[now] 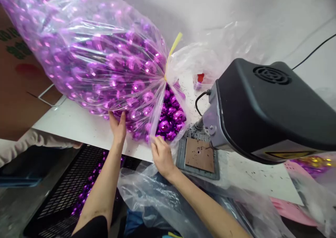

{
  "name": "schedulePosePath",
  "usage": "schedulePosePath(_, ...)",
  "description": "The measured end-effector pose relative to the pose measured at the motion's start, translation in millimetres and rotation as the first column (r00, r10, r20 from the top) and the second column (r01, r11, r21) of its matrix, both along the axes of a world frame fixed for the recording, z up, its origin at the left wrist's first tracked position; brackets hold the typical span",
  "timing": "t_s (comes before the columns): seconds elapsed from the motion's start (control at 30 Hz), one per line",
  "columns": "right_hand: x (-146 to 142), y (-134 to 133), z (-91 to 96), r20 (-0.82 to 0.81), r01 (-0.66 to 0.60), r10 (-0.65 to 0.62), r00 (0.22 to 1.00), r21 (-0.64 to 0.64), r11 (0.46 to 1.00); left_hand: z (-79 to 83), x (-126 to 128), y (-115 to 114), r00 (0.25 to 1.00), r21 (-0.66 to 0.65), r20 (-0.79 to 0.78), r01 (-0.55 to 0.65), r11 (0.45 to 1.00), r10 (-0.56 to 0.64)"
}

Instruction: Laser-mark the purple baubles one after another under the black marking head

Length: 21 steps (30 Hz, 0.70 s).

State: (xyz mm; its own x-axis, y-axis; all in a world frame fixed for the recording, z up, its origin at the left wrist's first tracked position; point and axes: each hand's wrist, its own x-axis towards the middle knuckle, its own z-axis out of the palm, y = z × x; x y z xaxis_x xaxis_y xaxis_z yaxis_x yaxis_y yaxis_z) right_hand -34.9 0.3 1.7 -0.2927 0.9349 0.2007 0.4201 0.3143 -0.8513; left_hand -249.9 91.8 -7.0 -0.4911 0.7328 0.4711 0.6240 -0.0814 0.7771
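A big clear plastic bag (86,61) full of shiny purple faceted balls lies on the white table, gathered at one spot by a yellow tie (173,50). Beside the tie is a gap in the plastic where purple balls (168,119) show bare. My right hand (162,154) is closed on the plastic edge at the lower side of this gap. Further left, my left hand (118,127) presses against the bag's lower side with thumb and fingers apart; its fingertips are partly hidden by the bag.
Right of the bag stands a black-housed machine (267,108) over a grey base with a brown plate (199,154). Below the table edge is a black crate (65,185) with purple balls. A cardboard box (21,80) and another person's sleeve (34,141) are at left. Loose plastic (157,192) hangs in front.
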Motion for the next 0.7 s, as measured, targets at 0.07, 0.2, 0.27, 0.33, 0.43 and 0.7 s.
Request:
schedulePosePath(0.07, -3, -8, -6.5, 0.081, -0.005, 0.004, 0.997, 0.02, 1.0, 11.3, 20, -28, 0.976, 0.098, 0.115, -0.196, 0.976, 0.184)
schedulePosePath(0.2, -13, -21, -20.0, 0.207, -0.065, 0.051, 0.977, 0.065, 0.996, 37.8, 72, -59, 0.972, 0.233, -0.234, 0.034, 0.972, 0.023)
schedulePosePath(0.27, -17, -25, -27.8, 0.252, -0.087, 0.063, 0.966, 0.086, 0.993, 43.4, 90, -57, 0.844, 0.067, -0.489, 0.287, 0.955, -0.22)
schedulePosePath(0.33, -17, -28, -34.4, 0.29, -0.087, 0.054, 0.956, 0.103, 0.991, 42.0, 99, -51, 0.69, -0.118, -0.62, 0.387, 0.914, -0.372)
schedulePosePath(0.43, -7, -33, -36.5, 0.337, -0.077, 0.032, 0.941, 0.123, 0.989, 37.4, 104, -49, 0.631, -0.239, -0.66, 0.337, 0.911, -0.407)
schedulePosePath(0.7, 37, -58, 4.3, 0.475, -0.169, 0.078, 0.876, 0.152, 0.974, 47.7, 153, -40, 0.637, -0.16, -0.616, 0.476, 0.865, -0.464)
